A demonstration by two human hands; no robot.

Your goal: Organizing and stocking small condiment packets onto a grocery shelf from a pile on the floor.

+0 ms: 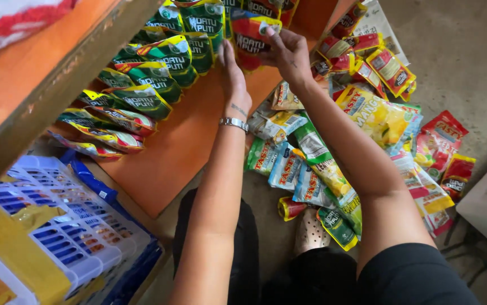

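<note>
Right hand (289, 52) pinching red pouch (252, 38) at far shelf (181, 147); left hand (233, 79) flat, released, beside green pouches (158, 73).

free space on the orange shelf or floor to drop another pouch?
Bare orange shelf lies between the row of green pouches and the shelf's front edge, below the left hand. Grey floor is open right of the red pouches. Crowded: the floor pile between both forearms and beyond; the right hand pinches a red pouch.

Green and yellow sachets (141, 85) line the orange shelf upper left; red, yellow, blue packets (368, 118) litter the floor at right.
</note>
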